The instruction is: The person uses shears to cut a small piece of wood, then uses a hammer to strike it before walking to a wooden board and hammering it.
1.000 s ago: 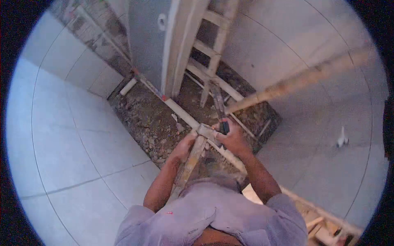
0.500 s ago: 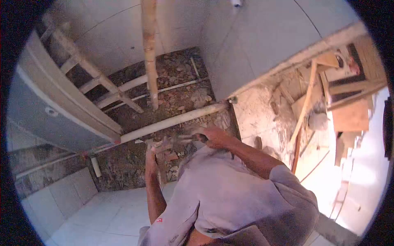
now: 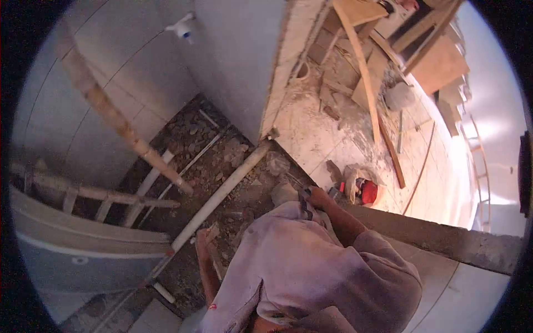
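Observation:
My left hand [image 3: 205, 237] is closed at the edge of the dug-out strip of floor, near the pale pipe. Beside its fingers and wrist stands a narrow, pale, wood-like piece [image 3: 216, 251], which the hand grips. My right hand [image 3: 318, 197] is closed round a dark-handled tool [image 3: 304, 201] close to the knee, by the far rim of the trench; the tool's working end is unclear. Rubble and soil [image 3: 222, 169] fill the trench, and a long white pipe [image 3: 222, 195] crosses it between my hands and the wall.
A wooden pole [image 3: 125, 127] slants down at the left, above a ladder [image 3: 102, 197]. On the lit floor at right lie an open bag [image 3: 363, 188] with red contents, loose timber planks [image 3: 363, 77] and debris. A raised ledge [image 3: 444, 238] runs along the right.
The view has swung to the right, showing the open bag. My right hand has drawn away from my left with the dark-handled tool. The left hand stays over the trench.

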